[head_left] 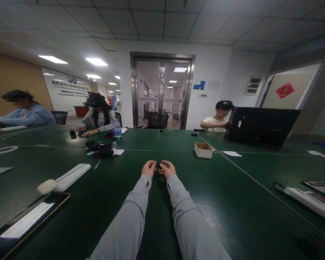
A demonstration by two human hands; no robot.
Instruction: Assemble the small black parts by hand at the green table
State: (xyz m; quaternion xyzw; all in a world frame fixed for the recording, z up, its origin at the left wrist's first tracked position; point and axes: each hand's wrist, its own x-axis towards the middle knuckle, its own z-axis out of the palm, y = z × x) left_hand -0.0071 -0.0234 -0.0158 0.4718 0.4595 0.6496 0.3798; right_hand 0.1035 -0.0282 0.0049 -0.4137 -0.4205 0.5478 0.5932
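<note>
1. Black object (158,165), small and dark-surfaced, is held above or on the table's middle, between two hands; its exact shape is hidden by fingers, and whether the tabletop is touched cannot be told.
2. One end is pinched by the fingertips of the left hand (148,168), the other by those of the right hand (168,169); both wrists are covered by smooth grey sleeves (132,206).
3. The table (197,184) is surfaced in smooth, faintly glossy dark green and is crossed by pale, straight seams (249,176).
4. One open-topped, pale box (203,151) with straight walls is set beyond the right hand, well apart from it; a broad stretch of green is left between them.
5. One clear bottle (117,130) and one jumbled heap of black gear (103,149) are seen beyond the left hand.
6. Two long white bars (73,177) are counted, one on each side.
7. Three people are seated along the far edges; one is partly hidden by a flat black panel (262,126).
</note>
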